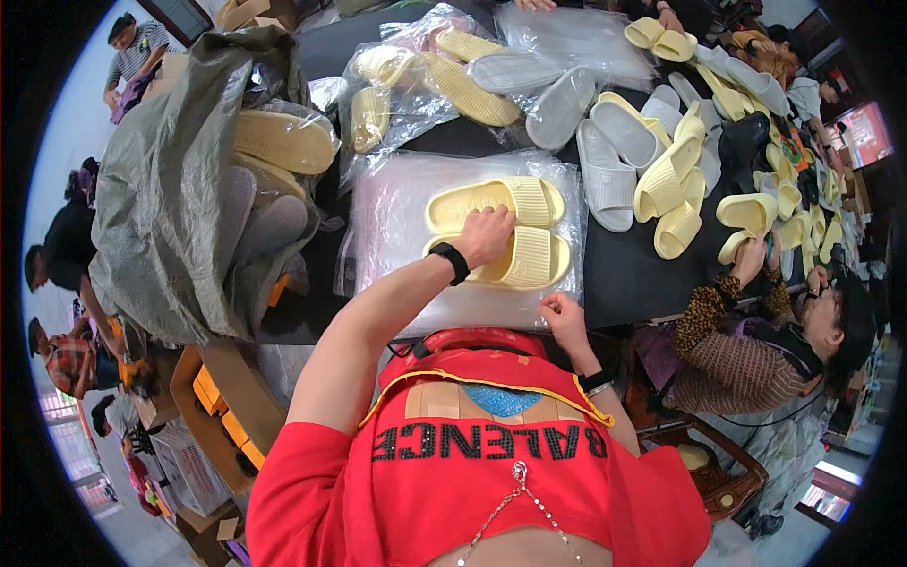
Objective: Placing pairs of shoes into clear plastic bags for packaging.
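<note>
**On the stack of clear bags: one hand on a pair of yellow slides**

On top of the stack of clear plastic bags [397,203], which lies on the dark table [624,274] straight ahead of the person, sits a pair of pale yellow slides [510,231], one beyond the other, toes pointing right. The left hand [485,236] lies over the pair where the two slides meet, fingers curled down onto the nearer one and resting on it; whether it truly grips cannot be told. The right hand [559,315] sits at the near edge of the stack, fingers drawn together and pinching the plastic there, well short of the slides.

Left of the stack, a big grey-green sack [170,189] slumps open, with more yellow and grey slides showing at its mouth. Beyond the stack lie loose bagged yellow slides [444,80] and a couple of grey ones [557,104]. Right of the stack, a crowded heap of grey and yellow slides [652,161] covers the table, close to the stack's right edge. Further right of that heap a co-worker in a patterned sleeve [704,312] holds another yellow slide [746,213] with raised hands. Below the sack, left of the person's arm, stand cardboard boxes [222,406].
</note>
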A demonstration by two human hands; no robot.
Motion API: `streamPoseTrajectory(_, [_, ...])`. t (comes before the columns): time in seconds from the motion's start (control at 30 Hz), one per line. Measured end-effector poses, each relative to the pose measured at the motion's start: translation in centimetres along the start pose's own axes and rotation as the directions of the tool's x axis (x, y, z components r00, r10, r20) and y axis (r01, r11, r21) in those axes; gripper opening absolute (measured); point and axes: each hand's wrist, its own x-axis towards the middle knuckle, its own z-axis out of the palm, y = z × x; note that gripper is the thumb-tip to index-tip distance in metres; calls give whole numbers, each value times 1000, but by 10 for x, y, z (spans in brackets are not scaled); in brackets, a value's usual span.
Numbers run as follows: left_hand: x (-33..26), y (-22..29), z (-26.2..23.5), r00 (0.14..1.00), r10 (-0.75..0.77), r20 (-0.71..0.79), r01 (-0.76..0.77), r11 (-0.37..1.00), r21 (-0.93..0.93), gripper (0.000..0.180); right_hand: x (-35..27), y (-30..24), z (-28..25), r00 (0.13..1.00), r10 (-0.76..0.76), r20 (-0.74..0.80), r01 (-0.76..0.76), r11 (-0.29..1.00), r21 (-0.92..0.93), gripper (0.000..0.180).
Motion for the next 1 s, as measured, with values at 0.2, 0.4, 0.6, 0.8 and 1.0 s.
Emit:
streamPoseTrajectory(0.2, [8,-53,-5,976,-152,-158,176,972,154,16,-3,2,4,1000,7,8,-6,999,-51,16])
streamPoseTrajectory(0.4, [-9,-56,-54,969,-105,-223,136,983,126,16,3,-25,5,949,-315,15,271,793,-546,27])
streamPoseTrajectory(0.6, [-44,-32,-19,991,-100,-88,106,992,72,19,29,-16,40,801,-478,361,593,548,-590,67])
streamPoseTrajectory(0.8, [-91,-89,-8,930,-330,-164,347,933,90,24,30,-6,43,819,-369,440,574,542,-614,86])
streamPoseTrajectory(1.0, [-115,-128,-31,828,-501,-253,529,846,56,17,32,-26,37,844,-235,483,509,636,-580,81])
